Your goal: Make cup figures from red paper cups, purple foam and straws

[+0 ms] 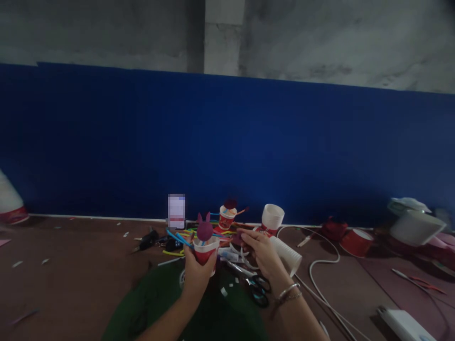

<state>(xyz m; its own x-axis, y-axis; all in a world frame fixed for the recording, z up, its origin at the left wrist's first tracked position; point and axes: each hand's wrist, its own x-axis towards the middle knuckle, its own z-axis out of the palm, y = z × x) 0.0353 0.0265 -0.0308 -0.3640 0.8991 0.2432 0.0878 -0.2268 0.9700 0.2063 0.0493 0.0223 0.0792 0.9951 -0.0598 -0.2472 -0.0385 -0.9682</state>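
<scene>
My left hand (199, 274) is wrapped round a red and white paper cup (206, 252) in front of me. A purple paper head with two pointed ears (204, 229) rises from the cup's mouth, and blue straws (180, 237) stick out at its left. To the right of the cup, my right hand (261, 248) pinches a small dark purple piece (239, 237), apparently at the end of an orange stick on the cup's right side. Just below the right hand lie scissors with black handles (259, 289). Behind the held cup stands a similar decorated paper cup (227, 218).
A phone (177, 210) leans on the blue panel (227, 142). White paper cups (273, 217) stand behind my right hand, with a stack lying on its side (287, 255). A white cable (314, 274) winds across the table. Keys (147, 240) lie left; red cups (356, 241) sit right.
</scene>
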